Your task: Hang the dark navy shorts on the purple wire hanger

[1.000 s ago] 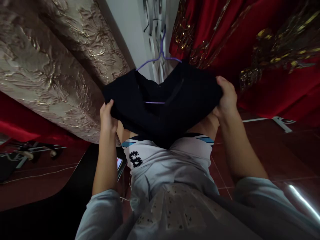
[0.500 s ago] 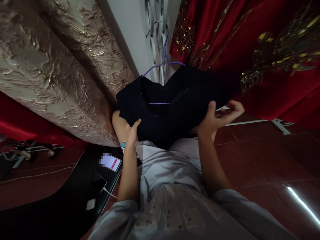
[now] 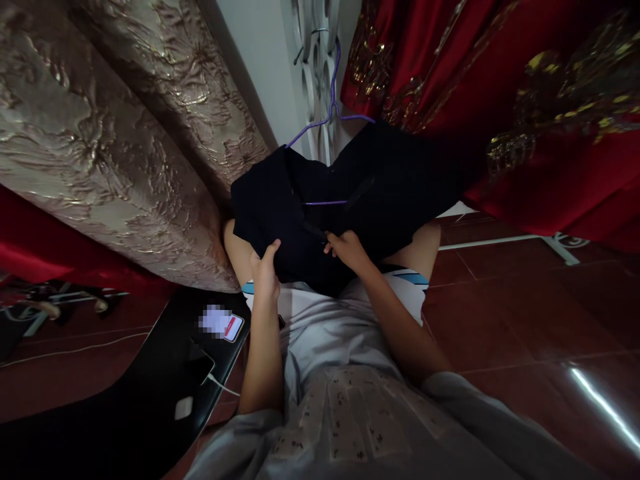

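Observation:
A dark garment (image 3: pixel 400 180), black or navy, lies across my lap on a purple wire hanger (image 3: pixel 334 100). Its neckline gapes, and the hanger's lower bar shows through. My left hand (image 3: pixel 266 270) grips the garment's left side, thumb on top and fingers hidden beneath. At the front edge of the neckline, my right hand (image 3: pixel 346 250) is closed in a pinch on the dark cloth. The garment's far right side hangs near red fabric, and its outline is hard to make out there.
Beige embossed curtain-like fabric (image 3: pixel 165 133) stands close on the left. Red cloth with gold sequins (image 3: pixel 565 160) hangs at right. A black bench (image 3: pixel 135 373) holds a lit phone (image 3: pixel 233 328), a second phone (image 3: pixel 203 365) on a cable and a small white case (image 3: pixel 183 407). White metalwork (image 3: pixel 320 80) rises ahead.
My right hand has moved left from the garment's right side to the neckline, its fingers going from spread to pinching the cloth. My left hand stays in place.

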Tool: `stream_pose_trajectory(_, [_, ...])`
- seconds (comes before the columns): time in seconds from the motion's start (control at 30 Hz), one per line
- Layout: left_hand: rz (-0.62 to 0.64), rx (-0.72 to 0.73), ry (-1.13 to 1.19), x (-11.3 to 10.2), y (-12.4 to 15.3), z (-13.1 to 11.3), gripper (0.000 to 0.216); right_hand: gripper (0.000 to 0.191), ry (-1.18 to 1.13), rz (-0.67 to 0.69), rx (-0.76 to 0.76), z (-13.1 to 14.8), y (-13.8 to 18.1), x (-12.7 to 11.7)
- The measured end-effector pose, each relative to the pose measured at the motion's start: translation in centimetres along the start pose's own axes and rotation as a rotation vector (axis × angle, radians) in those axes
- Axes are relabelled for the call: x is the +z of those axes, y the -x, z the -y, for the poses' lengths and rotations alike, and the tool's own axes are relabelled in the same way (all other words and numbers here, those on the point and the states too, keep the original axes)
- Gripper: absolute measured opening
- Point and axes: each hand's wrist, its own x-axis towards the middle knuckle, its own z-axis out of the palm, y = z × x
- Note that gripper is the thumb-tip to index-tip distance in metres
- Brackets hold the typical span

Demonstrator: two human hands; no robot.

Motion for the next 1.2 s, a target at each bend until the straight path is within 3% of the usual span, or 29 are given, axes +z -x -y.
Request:
stream_pose_trajectory(0.13, [-0.239,0.316,-0.182,0.5,0.9,1.5,0.062,0.051,-0.03,0.011,-0.03,-0.8,1.1,-0.6])
stream_pose_trajectory(0.2, [-0.276,0.39,-0.308,1.0,2.0,2.3,0.06,0.055,-0.03,0.002,-0.058,-0.7,1.8,-0.7])
stream_pose_trajectory(0.23, [-0.199,0.39,-0.349,1.4,2.5,2.6,0.054,0.057,-0.034,-0.001,-0.071,-0.5,2.2,-0.8])
stream_pose_trajectory(0.37, [0.385,0.309,-0.409,3.3,4.0,3.4,0.018,0.059,-0.09,0.066,-0.115,0.7,3.3,-1.1])
stream_pose_trajectory(0.4, [0.456,0.297,-0.415,3.8,4.1,3.5,0.011,0.056,-0.12,0.113,-0.135,1.0,3.5,-1.2])
stream_pose_trajectory(0.47, [0.471,0.3,-0.424,4.7,4.3,3.4,0.004,0.048,-0.181,0.203,-0.176,1.5,3.8,-1.6])
stream_pose_trajectory(0.57, [0.422,0.319,-0.428,5.3,4.2,3.1,0.017,0.035,-0.218,0.228,-0.2,1.9,4.0,-1.9])
stream_pose_trajectory(0.73, [0.438,0.356,-0.542,5.3,4.0,3.9,0.025,0.027,-0.397,0.084,-0.2,4.8,4.2,-2.4])
stream_pose_trajectory(0.93, [0.568,0.335,-0.725,6.7,3.8,5.3,0.026,0.028,-0.568,-0.194,-0.419,11.5,3.0,-3.9])
stream_pose_trajectory(1.03, [0.654,0.306,-0.789,7.7,3.0,3.8,0.026,0.029,-0.552,-0.159,-0.442,12.5,2.3,-4.4])
stream_pose_trajectory(1.1, [0.685,0.327,-0.759,8.4,2.2,1.3,0.018,0.029,-0.542,-0.13,-0.439,12.3,2.0,-4.6])
stream_pose_trajectory(1.13, [0.671,0.375,-0.703,8.7,1.8,-0.3,0.011,0.029,-0.538,-0.125,-0.434,12.1,1.9,-4.7])
stream_pose_trajectory(1.2, [0.542,0.565,-0.487,9.4,1.1,-4.0,0.021,0.028,-0.528,-0.122,-0.429,11.8,1.9,-4.7])
